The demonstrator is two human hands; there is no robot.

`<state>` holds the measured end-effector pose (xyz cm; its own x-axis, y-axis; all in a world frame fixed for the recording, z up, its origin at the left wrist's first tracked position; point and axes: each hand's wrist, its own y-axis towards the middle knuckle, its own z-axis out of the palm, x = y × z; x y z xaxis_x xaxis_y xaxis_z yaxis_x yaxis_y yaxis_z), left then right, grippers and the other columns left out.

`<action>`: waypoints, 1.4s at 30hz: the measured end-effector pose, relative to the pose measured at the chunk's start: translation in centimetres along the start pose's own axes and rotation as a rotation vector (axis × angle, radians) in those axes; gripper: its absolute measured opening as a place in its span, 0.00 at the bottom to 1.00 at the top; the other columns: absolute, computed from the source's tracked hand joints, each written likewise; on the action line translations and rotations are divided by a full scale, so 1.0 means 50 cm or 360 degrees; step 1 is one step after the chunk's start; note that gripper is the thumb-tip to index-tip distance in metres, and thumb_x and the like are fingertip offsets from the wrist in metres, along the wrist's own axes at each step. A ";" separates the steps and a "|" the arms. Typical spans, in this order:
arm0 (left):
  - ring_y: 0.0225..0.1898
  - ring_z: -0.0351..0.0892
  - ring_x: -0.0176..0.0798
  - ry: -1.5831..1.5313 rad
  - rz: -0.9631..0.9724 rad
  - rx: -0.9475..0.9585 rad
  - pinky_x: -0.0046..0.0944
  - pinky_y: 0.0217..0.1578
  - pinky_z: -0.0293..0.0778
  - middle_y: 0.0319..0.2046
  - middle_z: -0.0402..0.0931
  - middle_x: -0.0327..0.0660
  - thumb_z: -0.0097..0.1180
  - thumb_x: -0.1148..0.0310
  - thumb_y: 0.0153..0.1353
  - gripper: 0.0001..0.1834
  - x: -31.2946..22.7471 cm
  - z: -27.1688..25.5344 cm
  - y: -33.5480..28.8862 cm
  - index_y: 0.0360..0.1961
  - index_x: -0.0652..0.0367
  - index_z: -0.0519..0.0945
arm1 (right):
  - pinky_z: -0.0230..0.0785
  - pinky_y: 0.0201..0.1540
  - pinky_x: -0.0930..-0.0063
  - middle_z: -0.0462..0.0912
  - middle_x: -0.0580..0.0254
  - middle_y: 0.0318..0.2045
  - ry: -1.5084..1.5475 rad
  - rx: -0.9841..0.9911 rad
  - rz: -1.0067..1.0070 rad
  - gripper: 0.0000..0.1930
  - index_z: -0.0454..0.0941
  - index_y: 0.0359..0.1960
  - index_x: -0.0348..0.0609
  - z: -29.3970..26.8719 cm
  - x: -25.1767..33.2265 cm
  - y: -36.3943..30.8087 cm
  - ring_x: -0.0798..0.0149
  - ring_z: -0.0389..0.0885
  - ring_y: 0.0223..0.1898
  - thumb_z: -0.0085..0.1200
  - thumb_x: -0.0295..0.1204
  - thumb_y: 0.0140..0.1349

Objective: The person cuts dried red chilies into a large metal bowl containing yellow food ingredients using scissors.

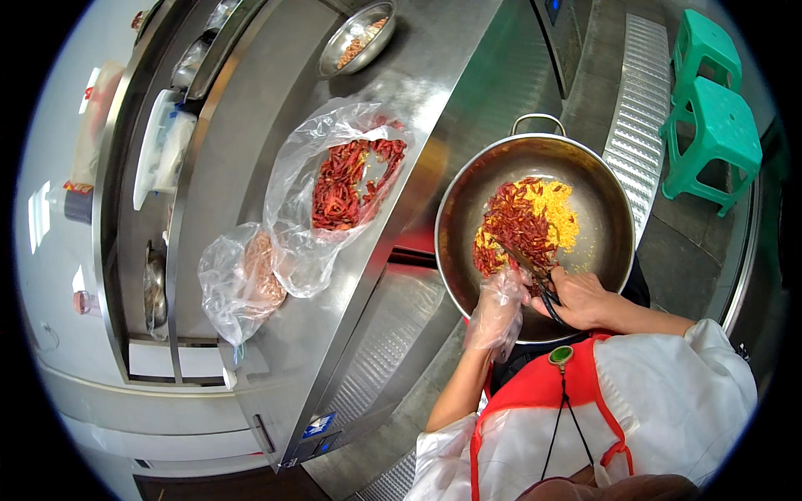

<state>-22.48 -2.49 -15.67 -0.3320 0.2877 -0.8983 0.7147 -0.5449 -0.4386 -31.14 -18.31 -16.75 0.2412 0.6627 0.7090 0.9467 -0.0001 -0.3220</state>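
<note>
A wide two-handled metal pan (603, 250) is below my hands. In it lies a heap of dried red chilies (522, 219), over and beside loose yellow bits (555, 209) that look like seeds. My right hand (581, 299) is bare and closed round the black handles of a pair of scissors (547, 294). The blades point up and left into the chilies. Close against the blades, my left hand (499, 311) wears a clear plastic glove. Its fingers are pinched together at the heap's near edge, on dried chilies; the fingertips are partly hidden.
Left of the pan runs a steel counter (418, 92). On it are an opened clear bag of dried chilies (342, 188), a tied bag of brownish food (261, 271) and a metal bowl (368, 48). Shelves (180, 250) stand farther left. Green plastic stools (714, 125) stand at far right.
</note>
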 end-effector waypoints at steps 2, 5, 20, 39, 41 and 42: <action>0.23 0.64 0.26 -0.0073 0.0016 0.0007 0.27 0.24 0.57 0.19 0.68 0.31 0.46 0.61 0.65 0.11 0.015 0.000 0.005 0.31 0.56 0.74 | 0.67 0.38 0.52 0.78 0.40 0.27 -0.0008 0.0006 0.0007 0.33 0.66 0.35 0.28 0.002 -0.001 0.001 0.41 0.78 0.32 0.46 0.57 0.57; 0.23 0.66 0.27 -0.0137 0.0050 0.0034 0.28 0.25 0.60 0.22 0.69 0.33 0.46 0.64 0.64 0.09 0.014 -0.002 0.003 0.32 0.58 0.74 | 0.67 0.39 0.52 0.77 0.39 0.27 -0.0008 0.0018 0.0016 0.33 0.66 0.35 0.28 -0.001 0.001 0.000 0.40 0.78 0.33 0.45 0.57 0.58; 0.21 0.68 0.28 -0.0160 0.0154 0.0010 0.29 0.24 0.64 0.23 0.70 0.33 0.46 0.62 0.66 0.13 0.067 -0.003 0.017 0.31 0.60 0.74 | 0.68 0.39 0.51 0.77 0.35 0.27 -0.0006 -0.0085 -0.0013 0.34 0.71 0.28 0.26 0.026 -0.018 0.005 0.38 0.77 0.34 0.45 0.57 0.59; 0.23 0.66 0.27 0.0028 0.0229 -0.0068 0.29 0.24 0.64 0.24 0.71 0.33 0.43 0.63 0.67 0.12 0.065 -0.009 0.014 0.33 0.60 0.73 | 0.67 0.41 0.52 0.77 0.35 0.31 -0.0059 0.0167 0.0086 0.36 0.66 0.39 0.27 -0.009 0.015 -0.001 0.39 0.77 0.36 0.43 0.59 0.57; 0.23 0.66 0.27 0.0014 0.0242 -0.0060 0.29 0.24 0.64 0.24 0.71 0.34 0.43 0.64 0.67 0.12 0.075 -0.010 0.017 0.33 0.61 0.73 | 0.67 0.41 0.52 0.77 0.36 0.31 -0.0051 0.0144 0.0060 0.35 0.66 0.38 0.28 -0.002 0.008 -0.001 0.39 0.77 0.36 0.43 0.58 0.58; 0.23 0.66 0.27 0.0007 0.0249 -0.0056 0.29 0.23 0.64 0.24 0.71 0.34 0.43 0.64 0.67 0.12 0.076 -0.010 0.018 0.33 0.61 0.73 | 0.67 0.40 0.51 0.77 0.36 0.31 -0.0046 0.0131 0.0048 0.34 0.66 0.38 0.28 0.001 0.004 -0.001 0.39 0.77 0.36 0.43 0.58 0.58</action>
<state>-22.76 -1.49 -19.46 -0.2121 0.2050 -0.9555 0.7787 -0.5554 -0.2920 -31.15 -18.16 -16.61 0.2617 0.6847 0.6802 0.9182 0.0405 -0.3940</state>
